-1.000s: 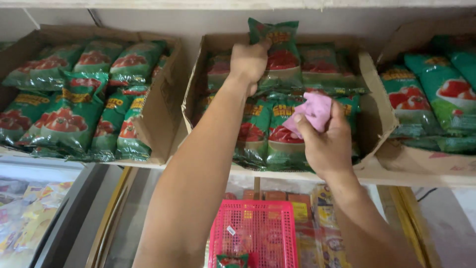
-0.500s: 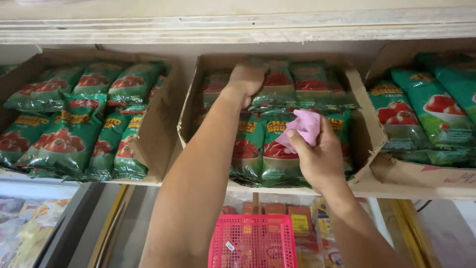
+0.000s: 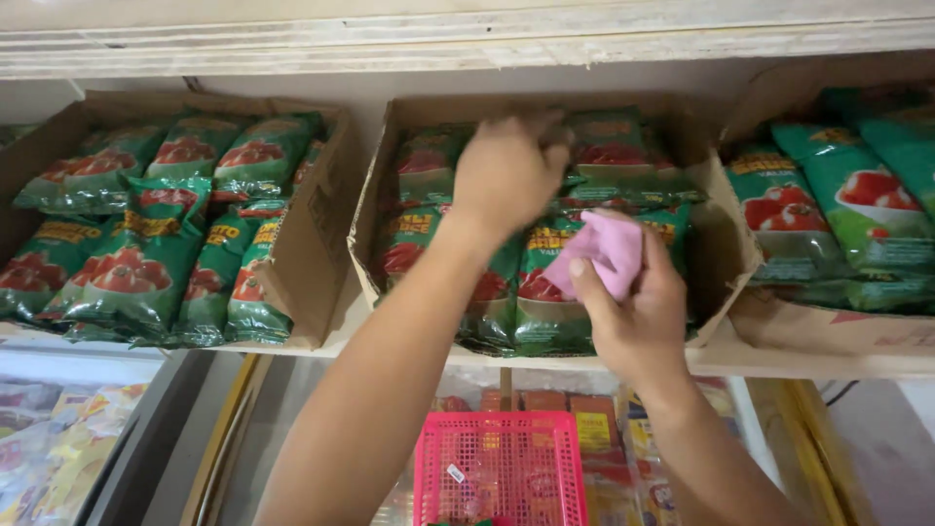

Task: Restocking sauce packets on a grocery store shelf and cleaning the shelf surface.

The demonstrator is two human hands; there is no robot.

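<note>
My left hand (image 3: 508,173) reaches into the middle cardboard box (image 3: 372,205) on the shelf, resting blurred over the green sauce pouches (image 3: 612,156) in its back row; whether it grips one I cannot tell. My right hand (image 3: 633,307) holds a crumpled pink cloth (image 3: 606,249) in front of the box's front row of green pouches (image 3: 541,292).
A left cardboard box (image 3: 310,244) and a right cardboard box (image 3: 838,331) hold more green pouches. A wooden shelf board (image 3: 487,39) runs overhead. Below hangs a pink plastic basket (image 3: 499,468), with orange packets (image 3: 594,429) behind it and yellow packets (image 3: 49,458) at lower left.
My left hand lowered a green pouch into the back row of the middle box and now rests over it. My right hand with the pink cloth stayed in front.
</note>
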